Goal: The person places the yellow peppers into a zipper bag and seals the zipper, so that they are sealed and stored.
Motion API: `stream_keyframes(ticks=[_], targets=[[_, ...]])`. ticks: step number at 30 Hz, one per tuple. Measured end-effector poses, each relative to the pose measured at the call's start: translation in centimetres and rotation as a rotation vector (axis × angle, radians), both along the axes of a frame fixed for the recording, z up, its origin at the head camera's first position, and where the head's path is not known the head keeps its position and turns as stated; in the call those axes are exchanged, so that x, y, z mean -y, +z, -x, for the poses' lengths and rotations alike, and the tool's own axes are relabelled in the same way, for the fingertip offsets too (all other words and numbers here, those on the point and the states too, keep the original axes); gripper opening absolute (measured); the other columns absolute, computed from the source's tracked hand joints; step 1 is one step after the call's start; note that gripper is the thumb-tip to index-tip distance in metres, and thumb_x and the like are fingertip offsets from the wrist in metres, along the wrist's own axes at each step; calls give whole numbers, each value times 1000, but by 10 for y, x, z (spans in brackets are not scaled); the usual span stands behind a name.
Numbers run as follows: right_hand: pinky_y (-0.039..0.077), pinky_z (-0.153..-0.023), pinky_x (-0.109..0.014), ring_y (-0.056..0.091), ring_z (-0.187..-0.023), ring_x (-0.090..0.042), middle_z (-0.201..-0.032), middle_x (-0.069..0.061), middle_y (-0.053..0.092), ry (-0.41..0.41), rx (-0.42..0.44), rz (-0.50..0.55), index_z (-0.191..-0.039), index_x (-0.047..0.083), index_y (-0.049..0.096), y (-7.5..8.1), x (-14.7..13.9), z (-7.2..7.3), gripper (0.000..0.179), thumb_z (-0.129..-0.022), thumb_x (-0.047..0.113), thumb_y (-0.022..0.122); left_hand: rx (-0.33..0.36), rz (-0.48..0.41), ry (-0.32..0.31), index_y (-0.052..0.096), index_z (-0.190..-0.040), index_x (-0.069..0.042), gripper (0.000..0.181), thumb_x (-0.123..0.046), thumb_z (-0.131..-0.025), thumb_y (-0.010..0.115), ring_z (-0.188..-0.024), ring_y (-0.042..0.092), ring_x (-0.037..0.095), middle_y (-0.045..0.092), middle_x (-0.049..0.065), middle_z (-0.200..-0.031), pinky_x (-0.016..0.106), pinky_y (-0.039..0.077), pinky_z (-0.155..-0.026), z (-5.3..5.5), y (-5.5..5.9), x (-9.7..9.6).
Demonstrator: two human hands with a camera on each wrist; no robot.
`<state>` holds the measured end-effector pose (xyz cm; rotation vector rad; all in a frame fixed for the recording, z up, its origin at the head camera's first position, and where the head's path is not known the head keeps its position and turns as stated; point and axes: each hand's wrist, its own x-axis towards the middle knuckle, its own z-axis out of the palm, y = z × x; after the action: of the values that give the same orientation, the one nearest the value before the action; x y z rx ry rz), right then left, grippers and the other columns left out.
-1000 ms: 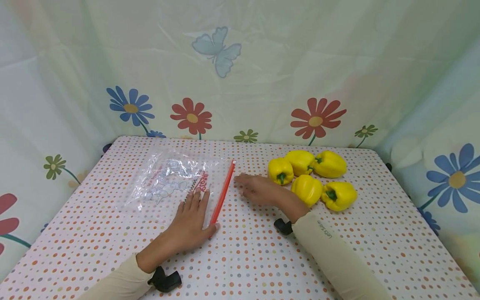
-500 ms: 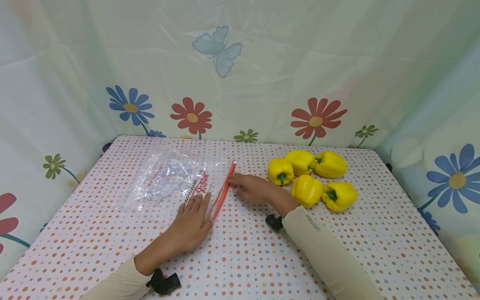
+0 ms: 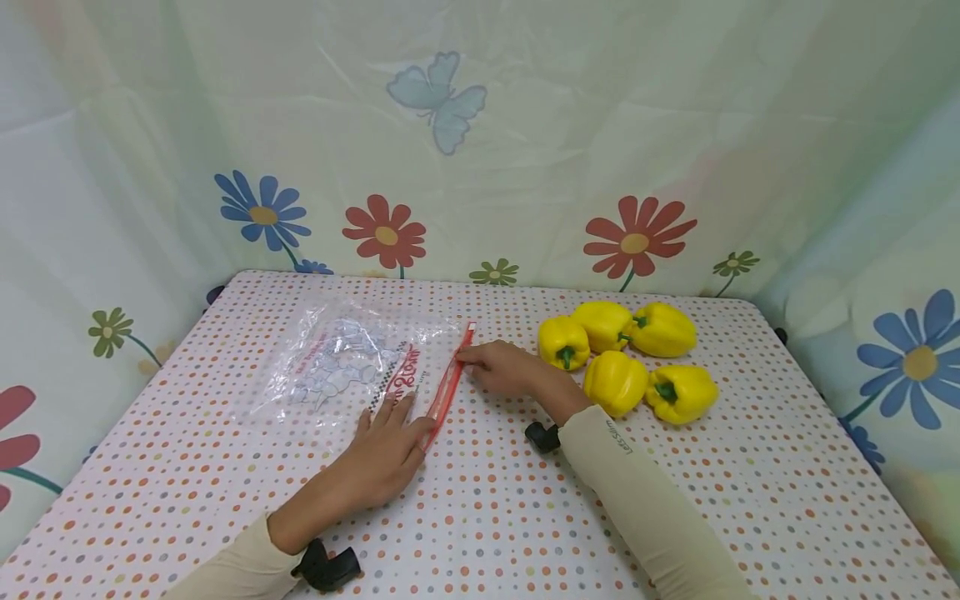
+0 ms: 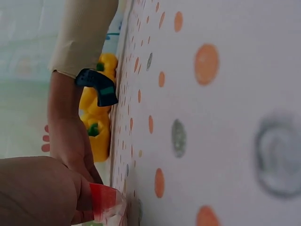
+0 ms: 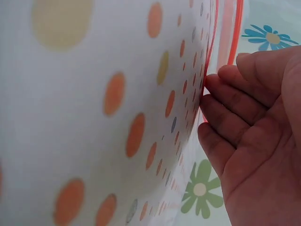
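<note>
A clear zip bag (image 3: 352, 358) with a red zip strip (image 3: 447, 392) and red printing lies flat at the left of the table, its mouth parted along the strip. My left hand (image 3: 386, 462) rests on the bag's near part, fingers spread, thumb on the strip's near end. In the left wrist view, the red edge (image 4: 104, 197) comes out between thumb and finger. My right hand (image 3: 504, 369) holds the strip's far part at its fingertips; in the right wrist view, thumb and fingers meet the parted red edges (image 5: 233, 42). The index fingertip is hidden there.
Several yellow bell peppers (image 3: 617, 382) sit in a cluster to the right of my right hand, close to its wrist. A dotted cloth covers the table (image 3: 525, 533). A flower-printed curtain (image 3: 525, 167) hangs behind and on both sides.
My right hand has moved left from beside the bag onto its zip strip. The mouth has parted. My left thumb has shifted up along the strip's near end.
</note>
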<state>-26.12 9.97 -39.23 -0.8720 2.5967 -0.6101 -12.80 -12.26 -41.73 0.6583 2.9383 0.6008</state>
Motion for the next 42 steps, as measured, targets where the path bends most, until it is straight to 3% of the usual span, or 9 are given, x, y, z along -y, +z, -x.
stream_keyframes(ticks=[6, 10, 19, 27, 34, 37, 42], targets=[[27, -113, -39, 36, -138, -22, -148, -3, 43, 33, -10, -13, -140, 8, 53, 2, -1, 0, 40, -101, 15, 48, -24, -22, -2, 51, -139, -2, 46, -17, -96, 48, -142, 24, 37, 36, 16, -152, 70, 15, -106, -1, 2, -2], [25, -114, -40, 33, -140, -22, -151, -3, 39, 48, -11, -52, -142, 7, 50, 2, 1, -1, 42, -101, 15, 48, -84, -57, -1, 46, -139, 9, 52, -11, -92, 53, -139, 31, 35, 37, 19, -150, 66, 21, -107, -1, 4, -3], [26, -113, -40, 34, -139, -23, -150, -5, 41, 38, -50, -117, -143, 7, 49, 4, 4, -1, 42, -102, 16, 46, -223, -179, 15, 46, -136, 14, 52, -1, -87, 54, -135, 38, 36, 38, 24, -148, 56, 32, -106, -1, 9, 1], [33, -110, -39, 46, -131, -20, -141, -3, 52, 21, -89, -85, -140, 11, 54, 1, 3, 1, 39, -103, 18, 46, -185, -165, -25, 46, -138, 10, 53, -1, -87, 56, -137, 37, 32, 36, 17, -151, 60, 30, -106, -1, 10, 5], [39, -105, -39, 55, -116, -18, -131, -3, 59, 2, -84, -82, -137, 9, 56, 3, 2, -2, 37, -102, 16, 45, -251, -109, -84, 64, -123, 5, 38, 5, -85, 62, -135, 38, 39, 43, 23, -144, 62, 28, -106, 5, 8, 6], [42, -102, -37, 56, -109, -16, -127, -2, 61, 1, -85, -97, -135, 10, 58, 4, 3, -2, 35, -102, 17, 45, -237, -79, -52, 65, -119, 6, 34, 4, -85, 62, -135, 35, 43, 41, 28, -143, 60, 28, -107, 8, 6, 8], [48, -86, -32, 55, -87, -17, -106, 2, 64, -2, -77, -114, -126, 12, 62, 5, 5, -3, 29, -102, 16, 47, -182, -24, 13, 57, -126, 13, 40, 4, -86, 59, -136, 33, 43, 38, 30, -145, 56, 29, -108, 12, 4, 11]])
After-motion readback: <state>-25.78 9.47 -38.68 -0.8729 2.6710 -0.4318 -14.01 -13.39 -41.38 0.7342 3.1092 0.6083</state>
